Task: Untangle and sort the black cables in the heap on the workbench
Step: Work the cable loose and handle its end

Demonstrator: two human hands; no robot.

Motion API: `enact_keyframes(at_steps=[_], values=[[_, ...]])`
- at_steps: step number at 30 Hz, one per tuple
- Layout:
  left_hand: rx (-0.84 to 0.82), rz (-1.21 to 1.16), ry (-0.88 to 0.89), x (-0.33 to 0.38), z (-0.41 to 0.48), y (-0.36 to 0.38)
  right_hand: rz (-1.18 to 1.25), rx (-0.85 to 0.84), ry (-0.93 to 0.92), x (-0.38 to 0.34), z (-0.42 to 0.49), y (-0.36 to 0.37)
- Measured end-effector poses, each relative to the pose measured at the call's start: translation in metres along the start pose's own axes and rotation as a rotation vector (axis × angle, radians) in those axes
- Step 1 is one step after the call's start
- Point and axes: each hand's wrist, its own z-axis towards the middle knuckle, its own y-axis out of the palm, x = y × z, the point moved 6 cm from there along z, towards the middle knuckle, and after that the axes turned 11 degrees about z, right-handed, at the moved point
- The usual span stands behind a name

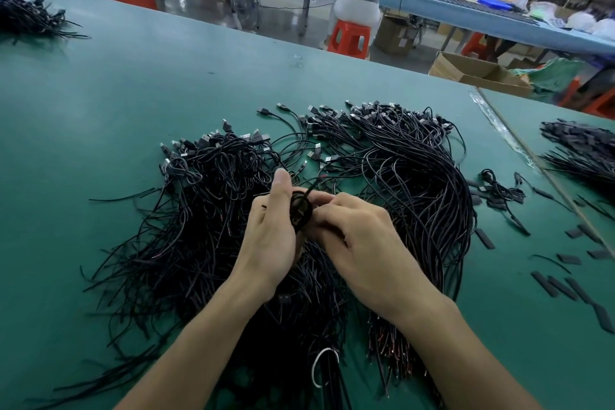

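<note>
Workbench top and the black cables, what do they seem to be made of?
Workbench top: seemingly a green rubber or vinyl mat, matte with a soft sheen from the lights. The black cables: flexible plastic-looking jackets, slightly glossy, bending in loose curves; plugs show silvery, probably metal, shells.

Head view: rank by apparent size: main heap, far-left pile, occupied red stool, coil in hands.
1. main heap
2. far-left pile, cropped by frame
3. red stool
4. coil
Stool far, coil near: apparent size only.
</note>
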Motion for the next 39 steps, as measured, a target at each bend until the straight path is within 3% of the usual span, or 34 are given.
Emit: enact_keyframes(at_steps=[6, 11, 14, 18, 24, 29, 34, 39], values=[[-0.006, -0.002, -0.268, -0.017, 0.002, 0.000, -0.404, 0.047, -0.327, -0.020, -0.010, 0.008], [-0.296, 0.136, -0.424, -0.030, -0.007, 0.008, -0.526, -0.047, -0.524, -0.027, -0.015, 0.004], [-0.429, 0.147, -0.511, -0.037, -0.015, 0.013, -0.476, -0.156, -0.542, -0.030, -0.015, 0.002], [-0.574, -0.056, -0.658, -0.040, -0.020, 0.023, -0.311, -0.164, -0.377, -0.023, -0.011, -0.004], [-0.826, -0.097, -0.454, -0.031, -0.022, 0.026, -0.051, -0.149, -0.048, 0.001, -0.006, -0.003], [-0.921, 0.147, -0.229, -0.021, -0.025, 0.029, -0.033, -0.103, 0.071, 0.006, -0.003, -0.009], [-0.917, 0.184, -0.217, -0.021, -0.025, 0.030, -0.195, -0.039, 0.022, 0.000, -0.009, -0.008], [-0.850, 0.293, -0.223, -0.025, -0.025, 0.027, -0.330, -0.162, -0.117, -0.009, -0.010, -0.001]])
